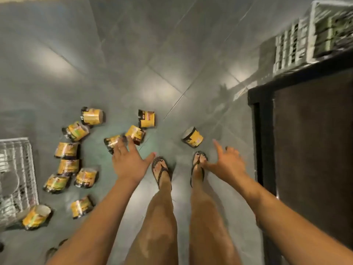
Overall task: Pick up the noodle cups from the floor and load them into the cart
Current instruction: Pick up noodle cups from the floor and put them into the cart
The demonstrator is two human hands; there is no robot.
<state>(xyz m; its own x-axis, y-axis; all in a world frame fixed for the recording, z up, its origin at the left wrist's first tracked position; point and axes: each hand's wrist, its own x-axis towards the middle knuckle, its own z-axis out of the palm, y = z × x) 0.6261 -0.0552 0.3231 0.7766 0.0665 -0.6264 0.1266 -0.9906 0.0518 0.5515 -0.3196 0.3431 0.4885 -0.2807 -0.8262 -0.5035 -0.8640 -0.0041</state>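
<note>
Far left, your wire cart [28,169] sits at the frame edge — what's inside is too blurred to call, so you can't count any cups as loaded. Just beside it, one noodle cup [36,217] lies near the cart's corner, then a cluster of cups [66,165] on their sides spreads across the floor [152,54]. A cup under your fingertips [112,142] sits in the middle group with two more behind it. Your left hand [129,161] is spread flat, fingers released, holding nothing, hovering over that middle group. Your sandalled feet [162,171] stand at centre. One stray cup [192,139] lies apart, ahead of the right foot. Your right hand [227,165] is also empty, fingers loose, thumb out. Dark mat [309,150] and a white crate [315,31] at right. About a dozen cups are still down — the job looks barely begun, nearly all of it left.
</note>
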